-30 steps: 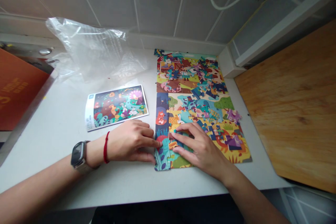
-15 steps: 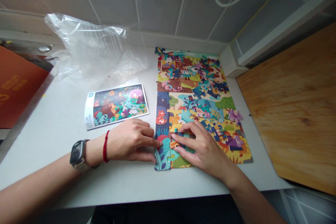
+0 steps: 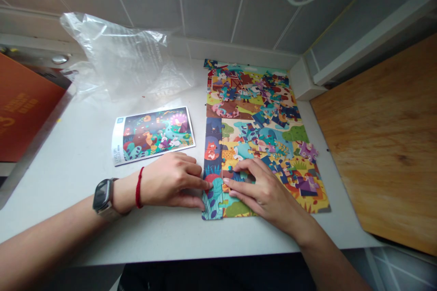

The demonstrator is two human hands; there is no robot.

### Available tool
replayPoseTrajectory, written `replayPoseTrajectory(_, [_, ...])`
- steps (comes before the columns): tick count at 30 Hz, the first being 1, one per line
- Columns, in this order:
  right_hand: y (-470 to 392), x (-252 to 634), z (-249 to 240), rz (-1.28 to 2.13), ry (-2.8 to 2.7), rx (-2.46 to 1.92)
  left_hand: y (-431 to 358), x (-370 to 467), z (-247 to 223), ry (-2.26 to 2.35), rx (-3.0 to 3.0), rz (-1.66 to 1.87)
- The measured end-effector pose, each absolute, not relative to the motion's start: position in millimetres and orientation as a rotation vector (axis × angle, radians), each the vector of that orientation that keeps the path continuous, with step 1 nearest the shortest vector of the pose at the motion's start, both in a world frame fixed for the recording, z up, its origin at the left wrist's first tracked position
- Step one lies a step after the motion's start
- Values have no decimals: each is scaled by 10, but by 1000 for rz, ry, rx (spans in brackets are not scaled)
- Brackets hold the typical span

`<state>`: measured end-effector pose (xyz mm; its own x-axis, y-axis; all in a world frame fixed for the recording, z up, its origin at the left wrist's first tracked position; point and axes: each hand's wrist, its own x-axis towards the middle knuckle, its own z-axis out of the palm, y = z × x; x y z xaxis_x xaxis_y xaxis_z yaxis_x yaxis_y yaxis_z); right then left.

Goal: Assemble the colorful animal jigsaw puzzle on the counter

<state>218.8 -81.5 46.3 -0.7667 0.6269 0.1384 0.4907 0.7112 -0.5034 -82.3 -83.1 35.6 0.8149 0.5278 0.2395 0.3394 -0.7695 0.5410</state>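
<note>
A colourful jigsaw [image 3: 232, 111] with loose pieces scattered over it lies on the white table [image 3: 164, 241]. Along its lower left edge runs a joined strip of dark blue and teal pieces [image 3: 212, 198]. My left hand [image 3: 174, 179] touches the left edge of this strip with forefinger and thumb, which are apart. Over the lower part of the jigsaw, my right hand [image 3: 261, 188] has its fingertips on a small dark piece [image 3: 236, 175] just right of the strip. A picture card [image 3: 155, 136] with rabbits and a peacock lies beyond my left hand.
A crumpled clear plastic bag [image 3: 119, 61] is at the back left. An orange box [image 3: 27, 104] stands at the far left, and a wooden board [image 3: 382, 145] at the right. A white cable [image 3: 307, 2] hangs by the tiled wall.
The view has shifted slightly. Both hands stay at nearly the same places on the jigsaw, with the right fingertips moved very little.
</note>
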Motion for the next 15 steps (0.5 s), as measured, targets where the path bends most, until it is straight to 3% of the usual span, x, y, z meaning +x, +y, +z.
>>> replayPoseTrajectory(15, [-830,2197,488,648,-2623,-856,-842,-828,334,656,2514,506])
